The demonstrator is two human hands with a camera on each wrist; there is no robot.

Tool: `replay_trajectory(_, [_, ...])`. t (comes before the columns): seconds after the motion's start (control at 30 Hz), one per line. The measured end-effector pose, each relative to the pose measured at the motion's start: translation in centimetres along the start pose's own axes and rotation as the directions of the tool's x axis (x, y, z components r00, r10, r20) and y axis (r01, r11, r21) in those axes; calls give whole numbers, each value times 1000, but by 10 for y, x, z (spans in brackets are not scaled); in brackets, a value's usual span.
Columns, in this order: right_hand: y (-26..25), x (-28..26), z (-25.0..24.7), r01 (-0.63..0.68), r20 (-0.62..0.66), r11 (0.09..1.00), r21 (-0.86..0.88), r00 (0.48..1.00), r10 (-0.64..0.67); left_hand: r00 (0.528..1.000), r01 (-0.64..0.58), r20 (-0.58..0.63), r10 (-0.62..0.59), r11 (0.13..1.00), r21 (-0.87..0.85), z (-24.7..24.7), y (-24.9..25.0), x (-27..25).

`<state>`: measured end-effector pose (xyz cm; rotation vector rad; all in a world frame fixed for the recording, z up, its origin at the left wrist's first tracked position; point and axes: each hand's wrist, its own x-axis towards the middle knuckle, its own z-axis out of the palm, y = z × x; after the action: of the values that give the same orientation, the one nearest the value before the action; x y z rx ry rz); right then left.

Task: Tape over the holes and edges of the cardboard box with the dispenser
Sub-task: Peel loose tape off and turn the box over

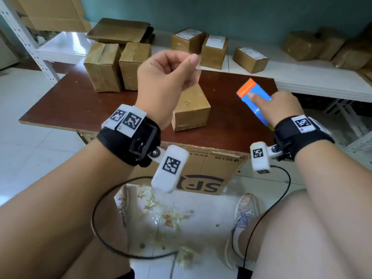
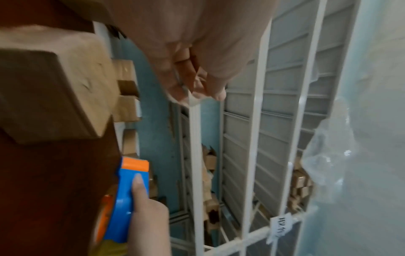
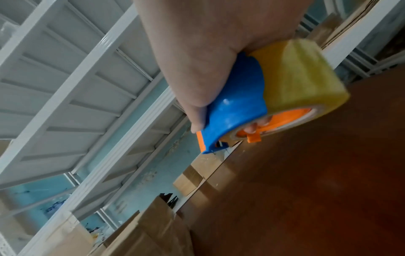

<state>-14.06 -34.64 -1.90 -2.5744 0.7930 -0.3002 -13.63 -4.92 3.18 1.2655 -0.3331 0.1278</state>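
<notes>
A small cardboard box [image 1: 191, 109] stands in the middle of the dark brown table [image 1: 60, 103]; it also shows at the left of the left wrist view as the box [image 2: 50, 97]. My left hand [image 1: 189, 61] is raised above the box, thumb and curled fingers pinching a strip of clear tape [image 1: 195, 76], seen again between the fingertips [image 2: 175, 90]. To the right of the box, my right hand [image 1: 281, 106] grips the blue and orange dispenser [image 1: 252, 95], forefinger laid along its top. The right wrist view shows the dispenser [image 3: 236, 110] with its yellowish tape roll [image 3: 302, 81] held above the table.
Two taped boxes [image 1: 102, 67] [image 1: 134, 63] stand at the table's back left. Several labelled boxes [image 1: 213, 49] sit on the white shelf behind. A large printed carton [image 1: 201, 174] sits under the table, tape scraps [image 1: 165, 214] litter the floor, and white metal racking [image 2: 252, 121] stands nearby.
</notes>
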Motion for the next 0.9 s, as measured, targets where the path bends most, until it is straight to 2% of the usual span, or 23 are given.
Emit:
replay_trajectory(0.07, [-8,-1,9,47,49,999,19,998,-48,989,146,-2,-146,989,-3,-5,-7,5])
replay_trajectory(0.17, [-22,-6,28,141,166,990,-26,977,-135,962,271,-15,-272,962,-43,-6,-10,11])
replay_trajectory(0.27, [-42,-15,33,185,69,983,-21,981,-183,935,351,2,-354,928,-124,-10,-10,18])
replay_trajectory(0.33, [-59,-23,35,259,0,963,70,966,-260,921,382,0,-390,902,-202,-13,-9,21])
replay_trajectory(0.4, [-78,-33,38,389,6,906,169,919,-395,908,396,-24,-417,879,-267,-15,-9,25])
replay_trajectory(0.5, [-102,-51,42,553,178,810,196,792,-584,889,424,-21,-457,841,-336,-17,-10,30])
replay_trajectory(0.57, [-110,-62,44,619,323,774,137,710,-625,875,442,-14,-484,810,-386,-19,-11,31])
replay_trajectory(0.6, [-111,-67,45,638,378,765,92,688,-619,870,450,-5,-493,796,-404,-21,-11,31])
replay_trajectory(0.67, [-108,-76,44,668,412,744,1,678,-609,862,470,35,-505,773,-426,-23,-11,33])
replay_trajectory(0.73, [-106,-85,37,688,372,725,-39,683,-628,858,486,72,-508,760,-432,-24,-10,34])
replay_trajectory(0.8, [-102,-93,26,677,350,735,-29,696,-627,859,490,89,-504,761,-425,-25,-10,35])
replay_trajectory(0.9, [-95,-104,11,630,385,776,2,716,-582,854,500,96,-512,754,-425,-26,-10,33])
